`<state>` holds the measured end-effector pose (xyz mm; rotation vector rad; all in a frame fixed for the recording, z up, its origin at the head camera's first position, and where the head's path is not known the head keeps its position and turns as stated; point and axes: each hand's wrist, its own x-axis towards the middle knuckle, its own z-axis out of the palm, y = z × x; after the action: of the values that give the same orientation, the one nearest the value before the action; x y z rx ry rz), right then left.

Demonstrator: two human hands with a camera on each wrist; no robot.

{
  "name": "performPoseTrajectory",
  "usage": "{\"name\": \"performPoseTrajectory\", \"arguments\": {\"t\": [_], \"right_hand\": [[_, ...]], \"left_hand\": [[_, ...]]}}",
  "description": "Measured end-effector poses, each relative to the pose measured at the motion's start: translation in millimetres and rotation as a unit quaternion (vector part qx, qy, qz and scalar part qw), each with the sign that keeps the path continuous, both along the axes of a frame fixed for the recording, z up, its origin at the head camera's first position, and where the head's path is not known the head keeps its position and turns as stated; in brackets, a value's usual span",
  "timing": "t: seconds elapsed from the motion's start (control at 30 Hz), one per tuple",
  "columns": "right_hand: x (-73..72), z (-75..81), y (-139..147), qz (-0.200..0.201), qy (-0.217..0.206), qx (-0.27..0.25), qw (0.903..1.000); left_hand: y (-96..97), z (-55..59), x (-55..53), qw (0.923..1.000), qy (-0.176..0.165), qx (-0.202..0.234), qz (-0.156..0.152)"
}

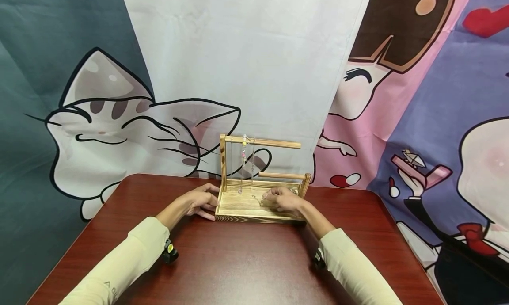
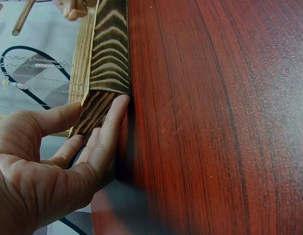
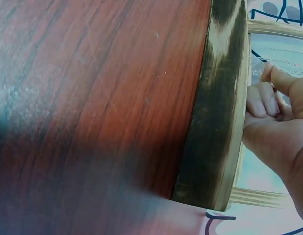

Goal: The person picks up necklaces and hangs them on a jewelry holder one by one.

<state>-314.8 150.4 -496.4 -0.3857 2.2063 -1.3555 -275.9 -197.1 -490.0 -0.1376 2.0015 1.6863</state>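
Note:
A wooden jewelry stand (image 1: 234, 203) with a shallow tray base stands on the table. Thin chains, one a beaded chain (image 1: 244, 154), hang from its upper bar. My left hand (image 1: 202, 202) holds the left end of the tray; in the left wrist view the thumb (image 2: 63, 119) touches the rim and the other fingers lie along the outer side. Over the right half of the tray, my right hand (image 1: 282, 199) pinches a thin chain (image 1: 260, 202) between thumb and forefinger. Part of that chain is hidden by the fingers; the right wrist view barely shows it.
The upper bar (image 1: 278, 143) spans above the tray, with a lower bar (image 1: 282, 176) at its right. Behind the right hand, small jewelry (image 1: 294, 191) lies in the tray. The dark red table (image 1: 246, 261) extends in front. A printed cloth (image 1: 246, 66) hangs behind.

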Motion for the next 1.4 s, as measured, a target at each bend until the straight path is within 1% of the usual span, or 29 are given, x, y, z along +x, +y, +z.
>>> {"name": "performPoseTrajectory", "arguments": {"t": [0.17, 0.3, 0.5, 0.7, 0.97, 1.17, 1.4], "right_hand": [[0.8, 0.1, 0, -0.019, -0.049, -0.049, 0.9974], [0.8, 0.9, 0, -0.035, -0.087, -0.096, 0.9909], [0.3, 2.1, -2, -0.061, -0.111, -0.140, 0.9820], [3.2, 3.7, -3, -0.072, -0.107, -0.159, 0.9788], [5.6, 7.0, -3, -0.091, -0.082, -0.167, 0.9782], [8.1, 12.8, -2, -0.089, -0.061, -0.166, 0.9801], [13.3, 19.2, -1, -0.092, -0.044, -0.185, 0.9774]], "left_hand": [[1.7, 0.5, -0.8, 1.0000, 0.001, 0.001, -0.001], [2.1, 0.8, -0.9, 1.0000, 0.001, 0.000, -0.002], [2.4, 1.1, -0.7, 1.0000, 0.000, 0.001, -0.002], [2.6, 1.2, -0.5, 1.0000, -0.003, -0.001, -0.003], [1.2, 2.9, -1.4, 1.0000, -0.003, -0.003, -0.006], [-0.2, 4.0, -1.1, 1.0000, 0.000, -0.003, -0.009], [-0.2, 2.1, -1.2, 1.0000, -0.005, -0.002, -0.006]]}}
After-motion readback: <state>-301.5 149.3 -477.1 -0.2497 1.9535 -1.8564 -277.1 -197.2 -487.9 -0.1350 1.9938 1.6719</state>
